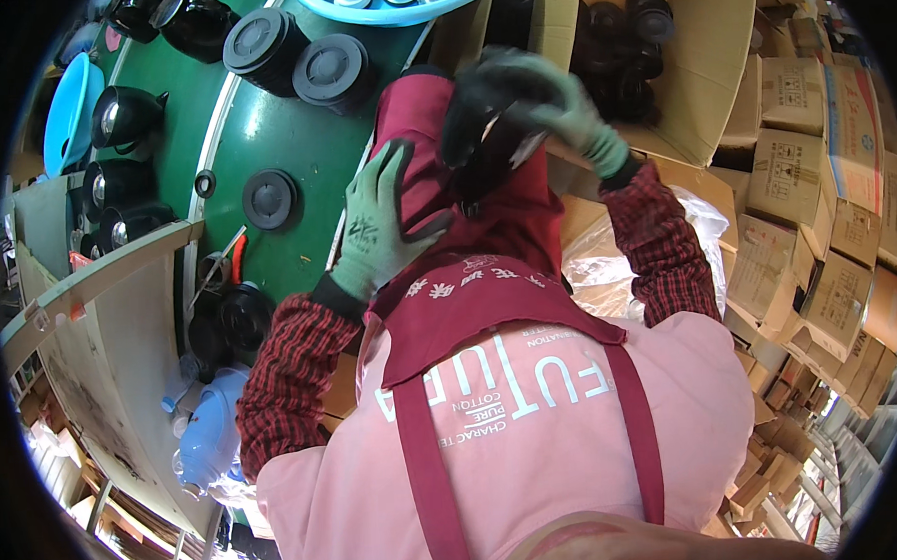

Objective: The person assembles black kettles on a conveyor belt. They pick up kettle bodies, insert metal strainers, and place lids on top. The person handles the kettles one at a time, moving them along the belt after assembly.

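Pink shirt cloth (358,494) and a maroon apron (490,303) fill the near foreground. At far left stands a light-blue basin (64,122), then glossy black pots (119,182) along the edge of a green workbench (311,226), where a dark grey round lid (270,200) lies flat. The left hand (374,218), in a green glove with dark fingertips, is open, thumb spread from the fingers, just beside the black vessel; whether it touches is unclear. That glossy black vessel (491,156) sits tilted over the lap. The right hand (559,110), likewise gloved and partly blurred, curls its fingers around the vessel's upper right side. Beyond it, an open cardboard carton (709,98) holds dark rounded pieces (609,58).
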A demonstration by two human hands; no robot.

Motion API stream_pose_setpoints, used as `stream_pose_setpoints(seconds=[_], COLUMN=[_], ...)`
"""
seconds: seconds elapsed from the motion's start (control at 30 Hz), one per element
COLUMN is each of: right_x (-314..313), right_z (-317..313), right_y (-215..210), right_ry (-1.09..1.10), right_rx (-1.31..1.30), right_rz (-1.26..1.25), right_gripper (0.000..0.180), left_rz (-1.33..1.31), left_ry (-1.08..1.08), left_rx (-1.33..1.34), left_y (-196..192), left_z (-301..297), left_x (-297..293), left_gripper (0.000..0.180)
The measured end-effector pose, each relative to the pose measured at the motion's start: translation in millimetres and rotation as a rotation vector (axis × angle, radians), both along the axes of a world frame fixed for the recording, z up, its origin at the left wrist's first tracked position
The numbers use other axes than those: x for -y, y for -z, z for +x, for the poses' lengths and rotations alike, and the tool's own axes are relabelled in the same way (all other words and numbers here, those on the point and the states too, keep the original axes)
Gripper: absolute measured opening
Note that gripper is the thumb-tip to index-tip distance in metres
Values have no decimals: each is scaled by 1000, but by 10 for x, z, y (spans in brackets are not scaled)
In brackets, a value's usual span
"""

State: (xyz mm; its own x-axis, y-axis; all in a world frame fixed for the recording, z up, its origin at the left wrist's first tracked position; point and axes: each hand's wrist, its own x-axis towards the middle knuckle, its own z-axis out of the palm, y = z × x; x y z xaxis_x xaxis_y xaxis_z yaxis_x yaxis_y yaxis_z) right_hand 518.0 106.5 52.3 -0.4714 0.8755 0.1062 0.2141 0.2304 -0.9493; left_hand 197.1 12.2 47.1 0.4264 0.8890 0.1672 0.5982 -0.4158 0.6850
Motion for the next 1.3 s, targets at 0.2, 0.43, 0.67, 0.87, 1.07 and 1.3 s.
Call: stream_pose_setpoints(seconds=[0.2,0.43,0.67,0.87,1.07,1.3], right_x=[-518,-2768,-3334,-2005,-435,249], right_z=[-185,-380,-174,-116,-161,-468], right_y=[167,1178,1760,263,-273,-317], right_ry=[-202,258,-248,91,-140,47], right_rx=[335,1094,1245,624,635,870], right_rz=[-334,623,772,907,100,243], right_gripper=[46,56,41,49,48,52], left_rz=[91,18,-278,96,276,-41], left_ry=[108,60,51,-291,44,400], left_rx=[15,140,504,441,5,-45], left_y=[578,513,271,11,-497,175], left_z=[468,477,266,146,450,354], left_x=[-379,-301,-433,-812,-1228,-1556], left_gripper=[101,105,90,68,54,36])
